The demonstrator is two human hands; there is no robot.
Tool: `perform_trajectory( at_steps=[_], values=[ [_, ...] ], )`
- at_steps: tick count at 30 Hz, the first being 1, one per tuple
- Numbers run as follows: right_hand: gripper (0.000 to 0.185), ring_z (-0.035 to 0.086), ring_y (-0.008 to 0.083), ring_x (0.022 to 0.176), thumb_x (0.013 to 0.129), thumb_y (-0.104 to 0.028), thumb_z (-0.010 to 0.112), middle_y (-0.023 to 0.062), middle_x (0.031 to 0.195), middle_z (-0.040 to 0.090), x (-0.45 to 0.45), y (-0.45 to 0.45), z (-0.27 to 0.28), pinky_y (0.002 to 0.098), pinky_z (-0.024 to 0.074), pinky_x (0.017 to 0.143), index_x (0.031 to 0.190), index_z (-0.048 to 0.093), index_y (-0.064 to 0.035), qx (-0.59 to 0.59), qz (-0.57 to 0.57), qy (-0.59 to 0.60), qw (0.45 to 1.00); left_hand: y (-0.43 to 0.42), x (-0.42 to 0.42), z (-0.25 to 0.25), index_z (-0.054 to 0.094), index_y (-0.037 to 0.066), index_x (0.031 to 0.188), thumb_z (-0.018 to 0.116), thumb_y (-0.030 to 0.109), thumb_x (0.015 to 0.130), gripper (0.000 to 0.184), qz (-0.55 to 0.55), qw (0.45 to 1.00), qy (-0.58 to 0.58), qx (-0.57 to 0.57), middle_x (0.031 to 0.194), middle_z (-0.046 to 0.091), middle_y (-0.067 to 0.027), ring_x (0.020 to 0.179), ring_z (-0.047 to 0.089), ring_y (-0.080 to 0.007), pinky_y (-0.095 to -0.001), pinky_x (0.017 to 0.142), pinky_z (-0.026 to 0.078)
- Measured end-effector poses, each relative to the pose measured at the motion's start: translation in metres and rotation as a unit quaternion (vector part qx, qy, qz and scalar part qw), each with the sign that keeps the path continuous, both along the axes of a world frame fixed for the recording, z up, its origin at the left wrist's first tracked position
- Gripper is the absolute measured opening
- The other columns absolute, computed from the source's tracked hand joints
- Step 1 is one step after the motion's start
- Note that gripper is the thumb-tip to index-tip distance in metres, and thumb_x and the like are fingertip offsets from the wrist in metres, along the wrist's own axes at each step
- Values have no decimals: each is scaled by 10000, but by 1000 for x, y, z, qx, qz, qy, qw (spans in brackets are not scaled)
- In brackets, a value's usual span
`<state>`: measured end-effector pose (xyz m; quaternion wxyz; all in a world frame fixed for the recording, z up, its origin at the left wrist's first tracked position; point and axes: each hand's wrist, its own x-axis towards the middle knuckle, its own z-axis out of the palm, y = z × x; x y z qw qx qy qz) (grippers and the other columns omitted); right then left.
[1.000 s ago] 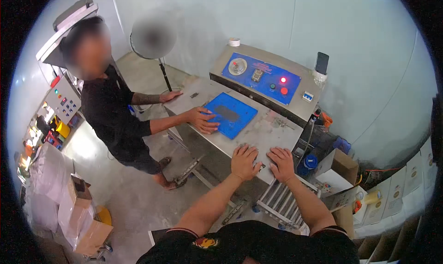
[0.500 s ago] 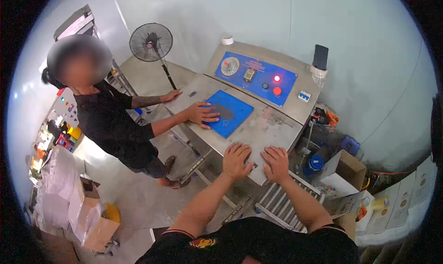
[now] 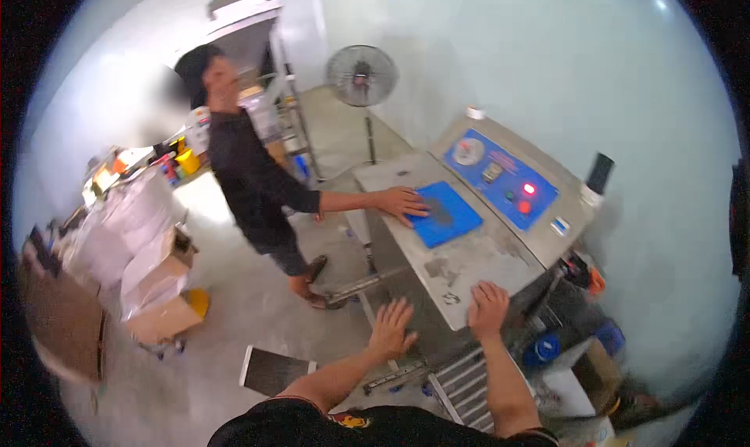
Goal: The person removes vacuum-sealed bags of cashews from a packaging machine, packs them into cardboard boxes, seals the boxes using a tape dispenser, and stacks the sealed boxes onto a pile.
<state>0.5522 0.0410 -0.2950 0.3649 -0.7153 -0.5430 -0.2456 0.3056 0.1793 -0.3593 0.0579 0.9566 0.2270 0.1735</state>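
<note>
My left hand [image 3: 392, 330] is off the metal worktop [image 3: 512, 271], in the air beside its near-left edge, fingers spread, holding nothing. My right hand [image 3: 489, 309] lies on the worktop's near end, fingers stretched out over the edge. Farther back on the same top is a blue pad [image 3: 447, 214] with a dark patch in its middle. A co-worker's hand [image 3: 402, 203] rests on the pad's left side. Behind it rises a blue control panel [image 3: 504, 180] with a round gauge, a lit red lamp and a red button.
A co-worker [image 3: 250, 174] stands at the left. Behind is a standing fan [image 3: 362, 76]. A roller conveyor [image 3: 469, 392] sits below my right arm. Cartons [image 3: 160, 283] and wrapped bundles are at left, with an open box [image 3: 598, 373] at right. A phone [image 3: 600, 172] stands on the machine.
My left hand has come off the worktop into the air; my right stays on it. The view has swung left. The co-worker has turned away, one hand still on the blue pad.
</note>
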Motion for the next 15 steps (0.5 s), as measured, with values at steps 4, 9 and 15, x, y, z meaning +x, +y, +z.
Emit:
perform_trajectory(
  at_steps=[4, 9, 15],
  values=[
    [329, 540, 375, 1118, 773, -193, 573, 178, 1125, 620, -2, 5, -6, 540, 368, 980, 1043, 630, -13, 7, -5, -50, 999, 4, -164, -153, 449, 94, 1399, 534, 469, 936, 602, -10, 922, 313, -228, 1336, 535, -194, 1219, 521, -370, -477, 1032, 412],
    [408, 512, 391, 1192, 807, -239, 603, 190, 1216, 603, 13, 4, -30, 566, 333, 1037, 1151, 615, -20, -64, -7, -18, 998, -49, -390, -171, 690, 18, 1077, 477, 490, 925, 540, 341, 771, 261, -470, 1060, 685, -203, 991, 644, -379, -478, 873, 484],
    [658, 361, 344, 1374, 864, -459, 611, 165, 1475, 410, -84, 22, 41, 539, 279, 1100, 1372, 490, -58, -368, -180, 161, 898, -142, -555, -186, 682, 0, 1073, 500, 512, 912, 567, 591, 685, 37, -424, 1098, 647, -230, 1057, 600, -391, -481, 928, 456]
  ],
)
